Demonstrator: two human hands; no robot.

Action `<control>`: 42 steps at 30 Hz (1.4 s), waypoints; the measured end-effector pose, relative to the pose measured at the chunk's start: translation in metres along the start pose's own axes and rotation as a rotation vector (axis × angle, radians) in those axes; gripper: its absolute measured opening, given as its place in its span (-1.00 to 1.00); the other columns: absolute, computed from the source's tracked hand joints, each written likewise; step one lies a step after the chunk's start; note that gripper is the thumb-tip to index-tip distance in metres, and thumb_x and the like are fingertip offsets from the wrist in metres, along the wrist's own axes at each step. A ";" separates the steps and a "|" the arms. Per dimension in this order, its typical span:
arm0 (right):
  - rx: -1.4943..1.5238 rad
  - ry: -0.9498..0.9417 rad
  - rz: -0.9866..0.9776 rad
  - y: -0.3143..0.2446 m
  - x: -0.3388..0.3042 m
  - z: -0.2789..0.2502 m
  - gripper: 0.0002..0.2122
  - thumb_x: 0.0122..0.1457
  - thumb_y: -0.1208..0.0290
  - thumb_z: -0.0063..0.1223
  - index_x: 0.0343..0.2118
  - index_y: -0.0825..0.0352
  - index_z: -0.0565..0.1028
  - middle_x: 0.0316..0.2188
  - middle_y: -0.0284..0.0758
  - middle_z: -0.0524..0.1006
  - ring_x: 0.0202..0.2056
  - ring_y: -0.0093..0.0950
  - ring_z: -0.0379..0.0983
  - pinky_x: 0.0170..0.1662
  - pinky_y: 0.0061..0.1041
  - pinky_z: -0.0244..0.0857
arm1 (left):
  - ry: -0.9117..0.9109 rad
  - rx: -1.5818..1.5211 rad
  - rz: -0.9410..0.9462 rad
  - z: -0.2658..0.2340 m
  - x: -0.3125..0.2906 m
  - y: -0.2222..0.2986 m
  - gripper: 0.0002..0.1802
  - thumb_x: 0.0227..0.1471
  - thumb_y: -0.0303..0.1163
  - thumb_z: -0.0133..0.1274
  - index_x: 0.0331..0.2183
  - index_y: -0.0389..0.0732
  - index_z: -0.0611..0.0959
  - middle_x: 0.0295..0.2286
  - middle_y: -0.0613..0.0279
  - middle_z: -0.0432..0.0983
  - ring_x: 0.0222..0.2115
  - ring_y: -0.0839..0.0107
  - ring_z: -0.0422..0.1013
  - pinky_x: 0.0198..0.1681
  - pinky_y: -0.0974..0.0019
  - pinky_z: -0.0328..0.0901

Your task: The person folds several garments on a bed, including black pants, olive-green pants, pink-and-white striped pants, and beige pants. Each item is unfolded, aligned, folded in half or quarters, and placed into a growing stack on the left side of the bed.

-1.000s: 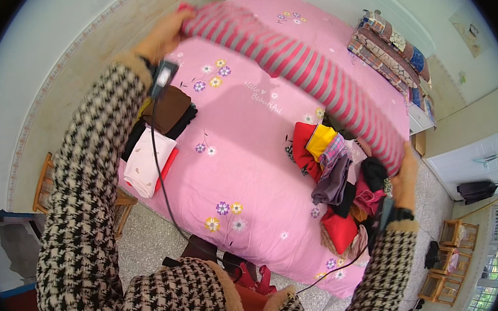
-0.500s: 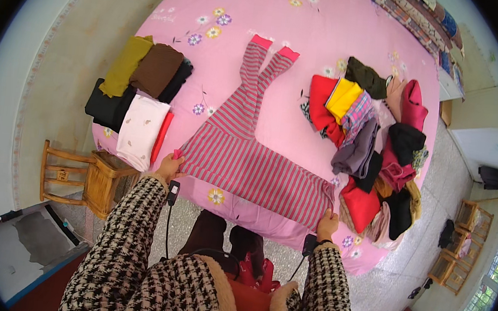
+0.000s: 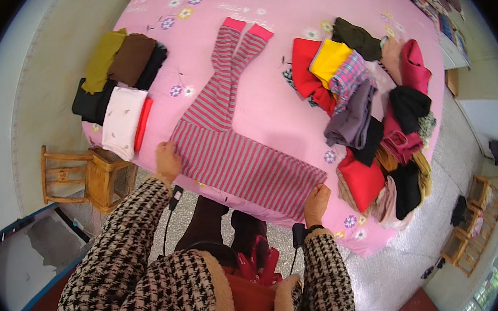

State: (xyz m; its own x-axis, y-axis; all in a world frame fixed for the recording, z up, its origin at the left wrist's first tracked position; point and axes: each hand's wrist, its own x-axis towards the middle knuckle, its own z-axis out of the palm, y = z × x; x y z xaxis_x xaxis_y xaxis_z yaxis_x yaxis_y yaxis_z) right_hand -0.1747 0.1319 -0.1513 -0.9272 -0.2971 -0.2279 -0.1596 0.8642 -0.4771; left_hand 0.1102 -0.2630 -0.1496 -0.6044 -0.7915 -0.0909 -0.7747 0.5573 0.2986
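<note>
A long-sleeved striped shirt (image 3: 248,164), pink and grey, lies doubled lengthwise along the near edge of the bed. Its two sleeves (image 3: 226,69) stretch away from me side by side, ending in plain pink cuffs. At the shirt's left end, my left hand (image 3: 168,162) is closed on the edge, its fingertips partly hidden. My right hand (image 3: 316,205) pinches the near corner of the right end, thumb on top. Between the hands the cloth lies mostly smooth, its near side reaching the bed's edge.
On the left of the pink flowered bedsheet (image 3: 272,104) sit folded clothes (image 3: 125,121). A larger, looser heap of clothes (image 3: 359,178) covers the right side. A wooden chair (image 3: 105,181) stands by the bed's left corner. Cables hang near both wrists.
Both hands have moved slightly away from me and lowered the shirt's body flatter onto the bed. The view has shifted, so the clothes piles appear displaced.
</note>
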 end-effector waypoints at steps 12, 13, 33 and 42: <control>-0.058 -0.220 0.031 -0.049 0.051 0.012 -0.86 0.12 0.40 -0.13 -0.31 0.32 0.40 -0.43 -0.02 0.49 -0.32 -0.03 0.44 -0.23 -0.17 0.29 | -0.364 -0.322 0.007 0.005 0.073 0.043 -0.68 -0.07 -0.51 -0.06 -0.18 -0.29 0.48 -0.22 -0.12 0.35 -0.19 -0.03 0.32 -0.10 0.15 0.26; -0.041 -0.146 -0.033 -0.065 0.057 0.018 -0.87 0.13 0.40 -0.14 -0.36 0.29 0.43 -0.51 -0.05 0.49 -0.35 -0.03 0.44 -0.29 -0.17 0.30 | -0.271 -0.338 0.013 0.002 0.084 0.042 -0.68 -0.07 -0.51 -0.07 -0.19 -0.30 0.48 -0.22 -0.11 0.36 -0.19 -0.02 0.32 -0.11 0.16 0.26; 0.749 -0.786 0.224 -0.341 0.198 0.151 -0.68 0.19 0.10 -0.05 -0.20 0.28 0.42 -0.40 -0.46 0.46 -0.34 -0.62 0.36 -0.25 -0.61 0.23 | -0.718 -1.350 -0.360 0.024 0.273 0.095 -0.55 -0.06 -0.35 0.11 -0.10 -0.31 0.47 -0.27 0.16 0.49 -0.30 0.39 0.42 -0.19 0.36 0.31; 1.647 -1.112 0.403 -0.352 0.215 0.105 -0.44 0.18 0.00 -0.10 0.09 0.34 0.23 0.04 -0.24 0.36 0.06 -0.37 0.28 0.13 -0.31 0.14 | -1.183 -0.907 0.288 -0.039 0.271 0.115 -0.53 -0.09 -0.42 0.07 -0.08 -0.35 0.47 -0.29 0.16 0.53 -0.28 0.51 0.40 -0.15 0.40 0.29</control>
State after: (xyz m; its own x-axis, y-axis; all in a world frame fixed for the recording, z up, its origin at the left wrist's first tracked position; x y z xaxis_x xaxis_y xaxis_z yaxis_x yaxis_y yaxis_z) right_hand -0.2828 -0.2789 -0.1215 -0.1533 -0.8465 -0.5098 0.9556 0.0045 -0.2947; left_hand -0.1354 -0.4236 -0.1028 -0.8490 0.2107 -0.4845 -0.5016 -0.0337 0.8644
